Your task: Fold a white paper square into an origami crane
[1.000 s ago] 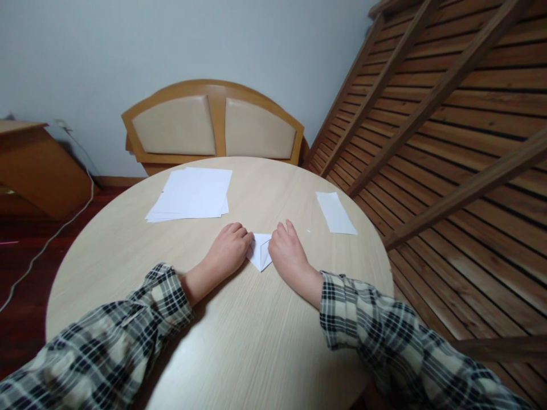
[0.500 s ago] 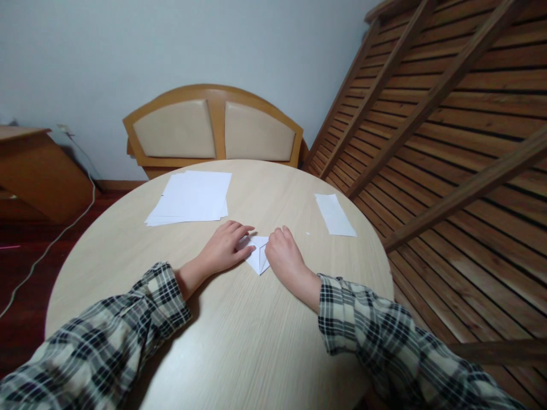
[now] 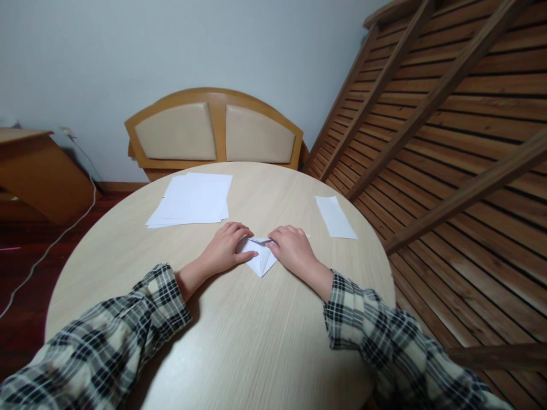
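Note:
Between my hands lies a small folded piece of white paper (image 3: 261, 265), its point toward me and its far edge bent up into a narrow flap. My left hand (image 3: 227, 246) rests on the paper's left side, thumb pressing on its face and fingers curved over the far left edge. At the far right edge, my right hand (image 3: 294, 250) pinches the raised flap between thumb and fingers. The fingertips of that hand are partly hidden.
A stack of white paper sheets (image 3: 192, 199) lies at the far left of the round wooden table (image 3: 239, 341). A white paper strip (image 3: 336, 217) is at the right. Beyond stand a headboard (image 3: 220, 122) and a slatted wooden frame (image 3: 448, 142).
My right hand has opened from a curled fist over the paper's right side to a pinch at its far edge. That edge is now lifted; my left hand stays nearly still.

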Available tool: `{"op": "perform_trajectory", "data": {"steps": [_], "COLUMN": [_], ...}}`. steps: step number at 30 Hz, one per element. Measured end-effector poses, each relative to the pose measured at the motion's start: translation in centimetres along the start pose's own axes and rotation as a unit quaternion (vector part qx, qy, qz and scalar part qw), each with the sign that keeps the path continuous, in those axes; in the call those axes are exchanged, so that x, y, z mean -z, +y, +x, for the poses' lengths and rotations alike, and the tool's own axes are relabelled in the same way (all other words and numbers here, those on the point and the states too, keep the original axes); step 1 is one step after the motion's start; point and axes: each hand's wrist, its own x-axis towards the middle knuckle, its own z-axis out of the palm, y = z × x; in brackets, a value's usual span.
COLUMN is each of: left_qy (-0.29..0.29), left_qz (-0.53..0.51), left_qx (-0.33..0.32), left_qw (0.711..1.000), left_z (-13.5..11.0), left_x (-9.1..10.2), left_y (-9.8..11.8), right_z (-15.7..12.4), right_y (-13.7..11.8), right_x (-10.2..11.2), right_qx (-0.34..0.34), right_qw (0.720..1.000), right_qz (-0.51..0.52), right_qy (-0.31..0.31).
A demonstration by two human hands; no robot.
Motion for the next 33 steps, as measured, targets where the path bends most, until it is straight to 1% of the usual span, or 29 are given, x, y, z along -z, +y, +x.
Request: {"op": "perform_trajectory", "data": {"steps": [3, 5, 7, 8, 10, 11, 13, 15, 17, 19, 21, 23, 25, 28, 31, 33], "left_qy": [0.001, 0.002, 0.007, 0.012, 0.024, 0.028, 0.029, 0.026, 0.023, 0.014, 0.001, -0.013, -0.025, -0.044, -0.041, -0.026], "left_qz": [0.001, -0.004, -0.022, -0.04, -0.105, -0.15, -0.248, -0.335, -0.397, -0.438, -0.462, -0.476, -0.492, -0.517, -0.507, -0.498], "left_qx": [-0.003, -0.004, 0.001, 0.01, 0.05, 0.079, 0.136, 0.171, 0.185, 0.192, 0.197, 0.196, 0.195, 0.206, 0.232, 0.244], "left_qw": [1.0, 1.0, 1.0, 0.999, 0.993, 0.985, 0.959, 0.926, 0.899, 0.878, 0.865, 0.857, 0.848, 0.829, 0.829, 0.832], "left_z": [0.0, 0.0, 0.0, 0.0, 0.1, 0.1, 0.1, 0.2, 0.2, 0.3, 0.3, 0.3, 0.2, 0.1, 0.0, 0.0], "left_x": [0.0, 0.0, 0.1, 0.2, 0.4, 0.5, 0.5, 0.5, 0.4, 0.3, 0.4, 0.6, 0.8, 1.1, 1.0, 0.8], "left_y": [0.0, 0.1, 0.2, 0.3, 0.4, 0.5, 0.8, 1.2, 1.6, 2.0, 2.4, 2.6, 2.8, 3.0, 3.3, 3.3], "right_z": [0.8, 1.3, 1.6, 1.6, 1.6, 1.6, 1.6, 1.6, 1.6, 1.5, 1.4, 1.2, 1.1, 1.1, 1.0, 0.9], "right_y": [0.8, 1.1, 1.3, 1.2, 1.1, 0.9, 0.6, 0.4, 0.2, 0.2, 0.1, 0.1, 0.0, -0.1, -0.2, -0.2], "right_x": [-1.0, -1.5, -1.9, -2.0, -2.1, -2.1, -2.2, -2.2, -2.2, -2.1, -2.0, -2.1, -2.1, -2.1, -1.9, -1.6], "right_qx": [0.008, -0.002, -0.009, -0.015, -0.034, -0.045, -0.068, -0.086, -0.102, -0.124, -0.144, -0.15, -0.139, -0.111, -0.088, -0.084], "right_qw": [0.997, 0.992, 0.977, 0.964, 0.929, 0.908, 0.869, 0.837, 0.805, 0.768, 0.73, 0.702, 0.696, 0.713, 0.733, 0.737], "right_qz": [0.07, 0.122, 0.203, 0.252, 0.356, 0.404, 0.48, 0.532, 0.577, 0.624, 0.665, 0.695, 0.703, 0.691, 0.673, 0.669], "right_qy": [0.021, 0.042, 0.07, 0.082, 0.096, 0.097, 0.095, 0.095, 0.092, 0.082, 0.064, 0.042, 0.031, 0.042, 0.045, 0.041]}}
